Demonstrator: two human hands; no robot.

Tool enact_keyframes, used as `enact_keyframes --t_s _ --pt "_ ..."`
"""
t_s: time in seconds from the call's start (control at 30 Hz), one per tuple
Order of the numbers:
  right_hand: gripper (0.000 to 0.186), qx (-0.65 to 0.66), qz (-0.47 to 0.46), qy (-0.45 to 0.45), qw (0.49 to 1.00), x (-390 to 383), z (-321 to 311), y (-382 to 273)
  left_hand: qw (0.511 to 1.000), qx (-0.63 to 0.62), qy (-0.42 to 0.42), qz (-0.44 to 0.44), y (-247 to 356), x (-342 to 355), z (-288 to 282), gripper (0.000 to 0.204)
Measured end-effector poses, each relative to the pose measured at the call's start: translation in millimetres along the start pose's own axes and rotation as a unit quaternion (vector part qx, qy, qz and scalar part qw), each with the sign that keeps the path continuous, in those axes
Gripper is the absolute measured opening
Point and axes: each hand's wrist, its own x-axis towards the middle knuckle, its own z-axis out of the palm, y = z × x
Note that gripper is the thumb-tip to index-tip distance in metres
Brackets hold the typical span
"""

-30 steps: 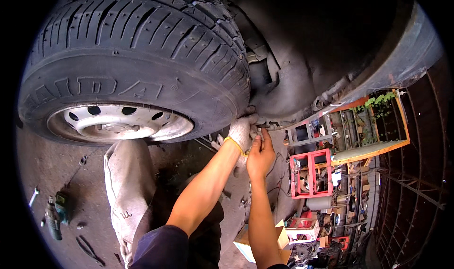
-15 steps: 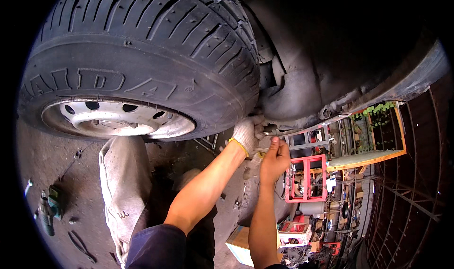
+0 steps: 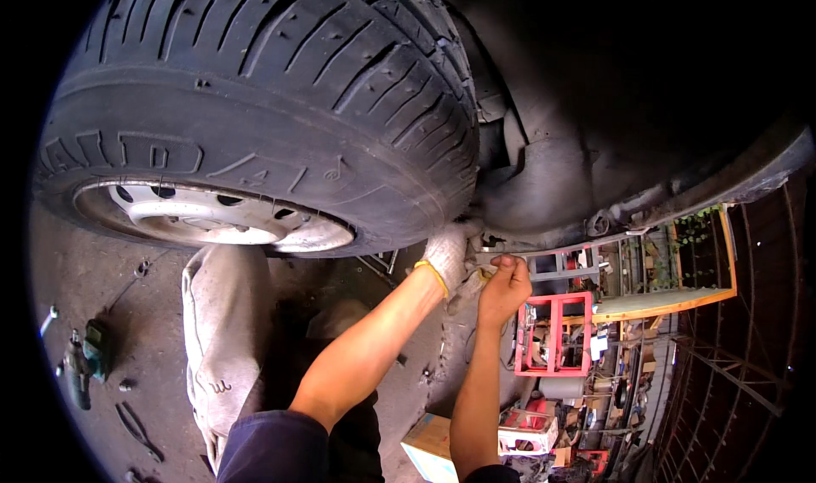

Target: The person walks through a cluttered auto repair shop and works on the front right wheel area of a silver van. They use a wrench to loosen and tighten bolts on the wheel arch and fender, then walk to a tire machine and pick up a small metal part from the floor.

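Left hand [image 3: 450,249] gloved, just beside my bare right hand [image 3: 505,288], its fingers curled. Loose glove [image 3: 465,295] between them, near the tire [image 3: 280,130]. Can't tell whether either hand grips it.

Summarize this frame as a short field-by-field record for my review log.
Left hand: gloved, by the tire
Right hand: bare, fingers curled, beside a loose glove; grip unclear
Rim: pale, with round holes
Floor, left: drill, pliers
Background, right: red frame
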Motion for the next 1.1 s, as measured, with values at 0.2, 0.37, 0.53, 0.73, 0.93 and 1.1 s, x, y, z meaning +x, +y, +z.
enact_keyframes --t_s 0.2,0.37,0.53,0.73,0.93,1.1 --pt "0.023 0.031 0.020 0.010 0.999 1.8 5.8 -3.1 0.997 0.063 0.017 0.046 2.0 -12.7 6.8 0.011" --pt "0.021 0.078 0.057 0.009 0.995 2.4 9.3 -4.3 0.985 0.165 0.027 0.047 2.1 2.7 1.5 0.012" --pt "0.021 0.070 0.051 -0.021 0.996 5.2 4.1 -4.6 0.990 0.133 -0.031 0.027 9.2 -8.2 2.0 0.014" --pt "0.024 0.058 0.044 -0.026 0.997 7.2 2.5 -6.1 0.993 0.026 -0.106 0.042 7.6 -8.6 -4.0 0.014" --pt "0.027 0.043 0.041 -0.018 0.998 6.6 2.1 -6.6 0.973 0.117 -0.188 0.063 14.6 -18.4 -20.0 0.042" --pt "0.028 0.030 0.034 -0.003 0.999 4.0 6.5 -7.0 0.845 0.443 -0.139 0.264 9.2 -34.2 -32.0 0.062"
